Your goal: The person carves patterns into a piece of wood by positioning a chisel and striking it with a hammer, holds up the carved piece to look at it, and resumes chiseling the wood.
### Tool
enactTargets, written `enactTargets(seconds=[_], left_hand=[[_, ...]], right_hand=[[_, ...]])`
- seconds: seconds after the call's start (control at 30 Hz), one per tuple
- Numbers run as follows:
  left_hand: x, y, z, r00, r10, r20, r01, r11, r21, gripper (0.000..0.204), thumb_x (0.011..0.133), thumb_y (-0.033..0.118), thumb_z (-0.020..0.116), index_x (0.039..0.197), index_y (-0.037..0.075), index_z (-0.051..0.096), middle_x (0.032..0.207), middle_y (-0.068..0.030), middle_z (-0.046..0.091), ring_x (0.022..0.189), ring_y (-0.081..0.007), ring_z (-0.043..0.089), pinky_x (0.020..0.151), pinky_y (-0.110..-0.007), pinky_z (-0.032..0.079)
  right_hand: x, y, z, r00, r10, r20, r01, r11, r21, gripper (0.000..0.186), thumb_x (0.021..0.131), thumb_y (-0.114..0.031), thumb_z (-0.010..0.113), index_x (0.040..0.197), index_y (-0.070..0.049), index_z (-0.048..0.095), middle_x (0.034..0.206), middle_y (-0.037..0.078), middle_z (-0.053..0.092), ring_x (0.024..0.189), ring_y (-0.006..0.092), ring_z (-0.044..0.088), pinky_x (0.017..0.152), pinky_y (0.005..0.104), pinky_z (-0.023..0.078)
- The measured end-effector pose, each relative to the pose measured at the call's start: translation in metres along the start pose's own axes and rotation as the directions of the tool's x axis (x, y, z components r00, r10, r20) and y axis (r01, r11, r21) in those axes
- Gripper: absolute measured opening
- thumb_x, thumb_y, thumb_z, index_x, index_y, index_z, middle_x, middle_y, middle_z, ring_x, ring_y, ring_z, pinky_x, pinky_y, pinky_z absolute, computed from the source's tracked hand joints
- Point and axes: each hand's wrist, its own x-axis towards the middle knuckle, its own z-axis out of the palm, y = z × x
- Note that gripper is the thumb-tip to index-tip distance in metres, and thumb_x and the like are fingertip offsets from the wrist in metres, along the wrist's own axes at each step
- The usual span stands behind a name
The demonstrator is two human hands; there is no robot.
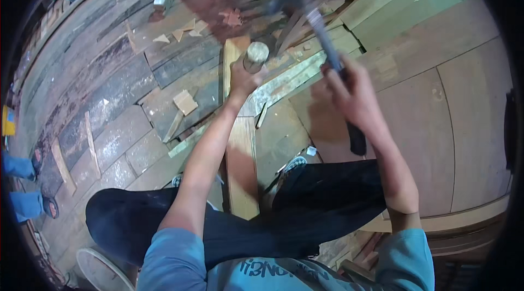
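Note:
My left hand (245, 79) is closed round the handle of a chisel (256, 54), held upright over a long wooden beam (242, 154). The handle's round, pale butt faces up; its blade is hidden below my fist. In my right hand (352, 90) is a claw hammer (323, 31), gripped by its shaft and raised to the right of the chisel. Motion blurs the hammer's head, and the dark end of its grip sticks out below my hand. The beam runs from between my legs away under my left hand.
Wood offcuts (185, 102) and chips lie on the plank floor at left. A pale board (295, 81) crosses by the beam. Large flat panels (415, 105) lie at right. Another person's blue-clad legs (24, 203) show at far left, above a white bucket (101, 269).

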Motion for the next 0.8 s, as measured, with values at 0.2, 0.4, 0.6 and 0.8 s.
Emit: enactTargets(seconds=[0.2,0.4,0.6,0.8], left_hand=[[-0.002,0.000,0.007,0.997,-0.036,0.070,0.039,0.998,-0.044,0.029,0.066,0.016,0.068,0.089,0.000,0.062,0.077,-0.0095,0.065,0.068,-0.0151,0.062,0.065,-0.032,0.048],[-0.002,-0.017,-0.006,0.998,-0.065,0.008,0.066,0.996,-0.061,0.038,0.062,0.016,0.071,0.095,0.001,0.061,0.084,-0.0145,0.066,0.079,-0.0222,0.066,0.074,-0.032,0.050],[0.004,0.001,0.002,0.987,-0.115,0.112,0.121,0.991,-0.050,0.049,0.061,0.020,0.071,0.103,0.000,0.059,0.091,-0.0144,0.066,0.085,-0.0240,0.065,0.078,-0.032,0.049],[-0.002,-0.012,0.000,0.998,-0.035,0.048,0.036,0.999,-0.040,0.032,0.066,0.017,0.070,0.093,0.001,0.062,0.080,-0.0077,0.065,0.072,-0.0164,0.061,0.068,-0.031,0.047]], right_hand=[[-0.006,0.015,0.004,0.996,-0.060,-0.060,0.045,0.973,-0.226,0.024,0.087,-0.013,0.055,0.105,0.001,0.052,0.060,0.006,0.050,0.055,0.0182,0.051,0.053,0.0331,0.043],[0.005,-0.004,-0.010,0.971,-0.056,-0.232,0.049,0.998,-0.037,0.023,0.085,-0.008,0.053,0.106,0.001,0.052,0.059,0.006,0.050,0.051,0.0183,0.051,0.049,0.0316,0.044],[-0.010,0.011,0.007,0.980,-0.183,-0.074,0.142,0.916,-0.376,0.015,0.081,-0.005,0.054,0.093,0.004,0.052,0.062,0.022,0.054,0.053,0.0273,0.054,0.052,0.0398,0.045],[-0.010,-0.010,-0.004,0.999,-0.010,-0.038,0.007,0.998,-0.069,0.017,0.080,-0.006,0.057,0.095,0.001,0.053,0.058,0.008,0.051,0.049,0.0154,0.051,0.047,0.0337,0.041]])
